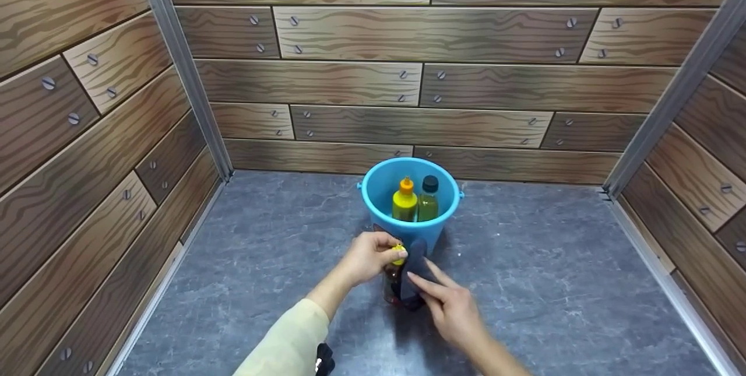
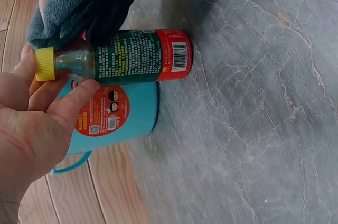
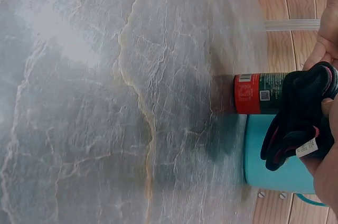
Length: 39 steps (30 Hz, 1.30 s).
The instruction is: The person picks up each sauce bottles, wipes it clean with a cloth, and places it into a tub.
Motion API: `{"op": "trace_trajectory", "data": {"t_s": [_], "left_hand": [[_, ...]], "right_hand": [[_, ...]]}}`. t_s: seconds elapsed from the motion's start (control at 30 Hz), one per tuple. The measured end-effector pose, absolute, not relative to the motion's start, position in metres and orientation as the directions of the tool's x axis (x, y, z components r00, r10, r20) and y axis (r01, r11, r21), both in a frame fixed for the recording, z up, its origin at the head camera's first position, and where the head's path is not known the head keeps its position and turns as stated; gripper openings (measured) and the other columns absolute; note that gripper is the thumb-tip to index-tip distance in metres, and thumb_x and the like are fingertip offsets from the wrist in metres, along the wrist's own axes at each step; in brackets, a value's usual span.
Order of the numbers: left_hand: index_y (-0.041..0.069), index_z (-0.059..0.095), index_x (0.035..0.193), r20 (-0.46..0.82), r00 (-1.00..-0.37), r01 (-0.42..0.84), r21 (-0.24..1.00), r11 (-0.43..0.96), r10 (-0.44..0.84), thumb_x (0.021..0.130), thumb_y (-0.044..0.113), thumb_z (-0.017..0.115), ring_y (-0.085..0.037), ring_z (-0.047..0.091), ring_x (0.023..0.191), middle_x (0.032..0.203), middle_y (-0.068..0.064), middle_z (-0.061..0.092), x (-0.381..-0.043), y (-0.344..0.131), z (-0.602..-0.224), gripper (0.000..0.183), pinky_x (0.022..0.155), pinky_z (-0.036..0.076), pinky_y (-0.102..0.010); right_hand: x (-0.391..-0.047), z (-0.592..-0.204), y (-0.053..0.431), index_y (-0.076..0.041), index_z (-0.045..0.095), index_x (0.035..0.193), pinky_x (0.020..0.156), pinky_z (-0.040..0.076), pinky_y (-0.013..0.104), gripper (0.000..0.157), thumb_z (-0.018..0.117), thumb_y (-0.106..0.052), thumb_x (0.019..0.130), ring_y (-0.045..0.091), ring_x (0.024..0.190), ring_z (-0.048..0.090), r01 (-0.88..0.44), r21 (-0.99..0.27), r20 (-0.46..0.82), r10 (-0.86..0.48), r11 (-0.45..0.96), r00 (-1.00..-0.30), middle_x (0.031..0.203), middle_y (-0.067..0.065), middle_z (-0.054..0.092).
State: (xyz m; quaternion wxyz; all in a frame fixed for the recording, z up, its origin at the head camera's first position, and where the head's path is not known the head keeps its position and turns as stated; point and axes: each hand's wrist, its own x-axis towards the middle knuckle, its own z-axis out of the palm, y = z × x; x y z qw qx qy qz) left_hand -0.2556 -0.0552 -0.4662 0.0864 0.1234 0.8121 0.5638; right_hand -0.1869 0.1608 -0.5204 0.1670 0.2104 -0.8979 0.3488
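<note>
My left hand (image 1: 367, 258) pinches the yellow cap (image 2: 45, 64) of a sauce bottle (image 2: 129, 57). The bottle stands upright on the grey surface, with a green and red label facing the left wrist camera. My right hand (image 1: 457, 309) grips a folded dark grey and black cloth (image 1: 416, 274) with pink edging and a white tag (image 3: 307, 148). In the left wrist view, the cloth lies against the side of the bottle. Just behind the bottle stands a light blue bucket (image 1: 432, 235). Cloth and hands hide part of the bottle in the head view.
Inside the bucket stand a yellow bottle (image 1: 404, 207) with an orange cap and a greenish bottle (image 1: 428, 206) with a dark cap. Wood-patterned walls (image 1: 349, 81) enclose the marbled grey surface (image 1: 280, 230) at the back and sides. A small black object (image 1: 324, 358) shows beside my left sleeve.
</note>
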Motion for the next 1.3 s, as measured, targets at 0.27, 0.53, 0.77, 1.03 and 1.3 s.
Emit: {"op": "trace_trajectory", "data": {"t_s": [0.27, 0.53, 0.77, 1.03, 1.3], "left_hand": [[0.007, 0.081, 0.107, 0.000, -0.956, 0.101, 0.939, 0.328, 0.294, 0.100, 0.017, 0.077, -0.026, 0.072, 0.083, 0.094, -0.003, 0.078, -0.257, -0.056, -0.469, 0.012, 0.071, 0.058, -0.034], [0.008, 0.080, 0.108, 0.006, -0.953, 0.113, 0.935, 0.336, 0.303, 0.100, 0.019, 0.077, -0.015, 0.063, 0.072, 0.090, -0.001, 0.077, -0.257, -0.056, -0.468, 0.014, 0.064, 0.050, -0.028], [0.009, 0.080, 0.110, -0.001, -0.951, 0.113, 0.930, 0.349, 0.309, 0.101, 0.020, 0.076, -0.012, 0.059, 0.067, 0.088, 0.000, 0.076, -0.258, -0.057, -0.467, 0.015, 0.062, 0.049, -0.026], [0.010, 0.080, 0.107, -0.009, -0.952, 0.100, 0.936, 0.338, 0.308, 0.100, 0.020, 0.077, -0.013, 0.062, 0.072, 0.090, 0.001, 0.077, -0.257, -0.057, -0.467, 0.013, 0.065, 0.052, -0.027], [0.010, 0.081, 0.108, 0.004, -0.952, 0.110, 0.937, 0.331, 0.305, 0.100, 0.020, 0.078, -0.014, 0.064, 0.074, 0.092, 0.000, 0.078, -0.257, -0.058, -0.466, 0.013, 0.065, 0.051, -0.027]], "right_hand": [[-0.190, -0.523, 0.154, -0.031, 0.075, 0.136, 0.092, 0.059, 0.050, 0.046, 0.078, -0.008, 0.096, 0.031, 0.125, 0.067, -0.548, -0.548, 0.478, -0.300, 0.632, -0.825, 0.152, 0.009, 0.059], [-0.193, -0.524, 0.146, -0.029, 0.068, 0.145, 0.093, 0.059, 0.052, 0.050, 0.075, -0.011, 0.098, 0.038, 0.128, 0.064, -0.576, -0.552, 0.468, -0.348, 0.603, -0.812, 0.157, 0.018, 0.052], [-0.196, -0.524, 0.138, -0.029, 0.069, 0.143, 0.087, 0.061, 0.050, 0.053, 0.080, -0.010, 0.094, 0.038, 0.121, 0.068, -0.588, -0.472, 0.486, -0.362, 0.657, -0.795, 0.156, 0.021, 0.051], [-0.196, -0.521, 0.135, -0.029, 0.074, 0.137, 0.083, 0.062, 0.050, 0.048, 0.080, -0.009, 0.094, 0.039, 0.112, 0.072, -0.547, -0.424, 0.435, -0.368, 0.722, -0.822, 0.152, 0.022, 0.056], [-0.196, -0.532, 0.135, -0.026, 0.075, 0.135, 0.082, 0.062, 0.049, 0.050, 0.081, -0.004, 0.091, 0.041, 0.109, 0.072, -0.573, -0.398, 0.465, -0.381, 0.716, -0.799, 0.150, 0.027, 0.056]]}}
